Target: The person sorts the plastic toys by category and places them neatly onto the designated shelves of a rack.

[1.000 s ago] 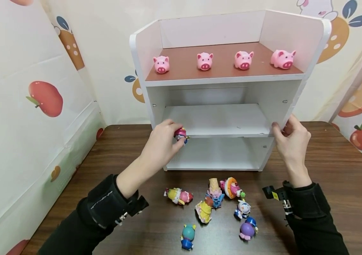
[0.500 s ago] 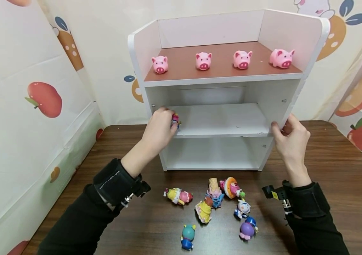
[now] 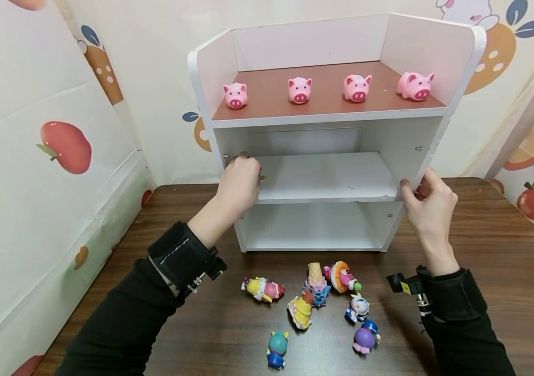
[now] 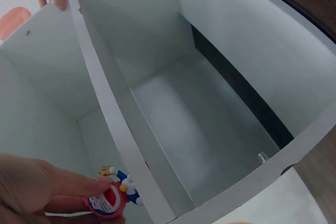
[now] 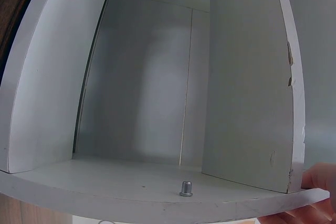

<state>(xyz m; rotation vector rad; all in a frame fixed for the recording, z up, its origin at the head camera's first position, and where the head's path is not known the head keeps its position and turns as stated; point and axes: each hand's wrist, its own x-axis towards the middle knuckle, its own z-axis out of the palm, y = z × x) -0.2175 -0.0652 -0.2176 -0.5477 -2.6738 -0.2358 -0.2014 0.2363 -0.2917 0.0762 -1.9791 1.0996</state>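
— Left hand (image 3: pixel 240 184)?
— Pinching a red, white and blue round-headed plastic figurine (image 4: pixel 108 201) at the left end of the white middle compartment (image 3: pixel 325 175); only the left wrist view shows its face
— Right hand (image 3: pixel 430 211)?
— Gripping the white, boxy shelf unit (image 3: pixel 328 200) by its right side

1. Your left hand (image 3: pixel 240 183) blocks the left end of the flat white middle shelf (image 3: pixel 328 177); room lies rightward.
2. Round pink pig figurines (image 3: pixel 300 90) line the brown top shelf (image 3: pixel 269 90), gaps between.
3. Small multicoloured figurines (image 3: pixel 301 312) obstruct the brown wooden tabletop (image 3: pixel 229 329).
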